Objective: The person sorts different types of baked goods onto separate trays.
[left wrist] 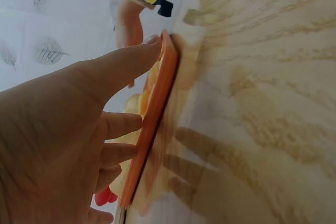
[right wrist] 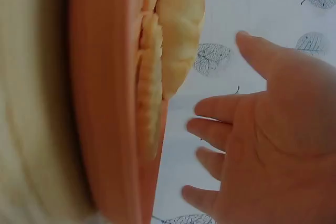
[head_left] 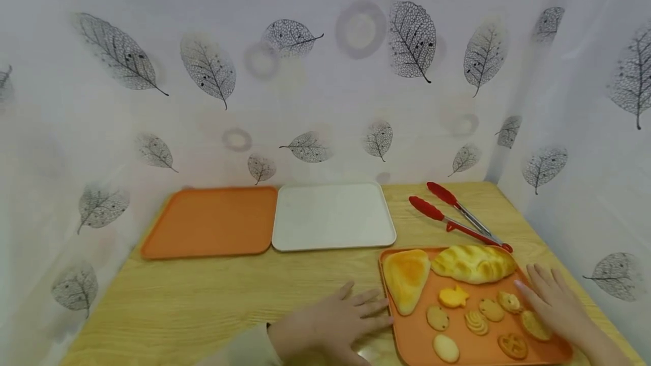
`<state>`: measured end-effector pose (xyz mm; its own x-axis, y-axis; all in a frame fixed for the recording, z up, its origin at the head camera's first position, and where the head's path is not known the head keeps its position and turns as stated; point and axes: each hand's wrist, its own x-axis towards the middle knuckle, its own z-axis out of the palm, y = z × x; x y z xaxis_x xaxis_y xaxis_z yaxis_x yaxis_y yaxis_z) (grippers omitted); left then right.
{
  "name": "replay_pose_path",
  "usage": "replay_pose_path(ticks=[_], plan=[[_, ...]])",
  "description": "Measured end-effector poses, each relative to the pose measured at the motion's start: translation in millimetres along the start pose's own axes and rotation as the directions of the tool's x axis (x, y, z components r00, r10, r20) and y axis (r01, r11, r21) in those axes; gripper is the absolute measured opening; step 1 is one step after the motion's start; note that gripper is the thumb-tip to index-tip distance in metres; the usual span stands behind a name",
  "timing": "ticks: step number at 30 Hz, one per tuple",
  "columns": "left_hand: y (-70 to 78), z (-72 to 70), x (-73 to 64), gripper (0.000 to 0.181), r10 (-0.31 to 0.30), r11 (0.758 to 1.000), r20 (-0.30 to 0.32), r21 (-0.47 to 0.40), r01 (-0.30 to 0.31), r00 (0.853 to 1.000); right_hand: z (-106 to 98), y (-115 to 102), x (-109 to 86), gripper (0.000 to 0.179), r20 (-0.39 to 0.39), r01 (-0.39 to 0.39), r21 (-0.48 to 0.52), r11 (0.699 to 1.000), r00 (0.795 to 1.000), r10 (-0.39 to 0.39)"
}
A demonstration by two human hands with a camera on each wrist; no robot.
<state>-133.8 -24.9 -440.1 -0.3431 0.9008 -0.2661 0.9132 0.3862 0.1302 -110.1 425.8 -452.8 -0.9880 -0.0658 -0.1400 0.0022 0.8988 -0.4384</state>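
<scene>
My loaded orange tray (head_left: 478,350) is by the worktop's (head_left: 203,298) right edge, bread (head_left: 474,264) and cookies (head_left: 446,348) loose on it. Left hand (head_left: 346,321) at its left edge, right hand (head_left: 559,306) beside its right, both open, gripping nothing. Lift one side first and I reckon the cookies slide; shove it back and it'd probably bump the tongs (head_left: 427,208).

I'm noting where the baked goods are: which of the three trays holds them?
The near orange tray, between the left hand and the right hand. It alone bears baked goods; the other orange tray and the white tray lie farther back.
</scene>
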Motion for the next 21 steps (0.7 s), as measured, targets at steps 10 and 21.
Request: replay_pose_path(ticks=[10,21], plan=[[1.8,-5.0,7.4,0.079,-0.005,1.0,-0.003,-0.005,0.005,1.0,-0.3,14.0,-6.5,0.077,0.18,-0.098,0.045,0.994,0.98,0.089],[-0.8,-7.3,14.1,0.065,0.004,0.999,-0.07,-0.032,-0.007,0.998,3.9,4.9,-9.7,0.077,0.123,-0.058,-0.111,0.992,0.99,0.072]])
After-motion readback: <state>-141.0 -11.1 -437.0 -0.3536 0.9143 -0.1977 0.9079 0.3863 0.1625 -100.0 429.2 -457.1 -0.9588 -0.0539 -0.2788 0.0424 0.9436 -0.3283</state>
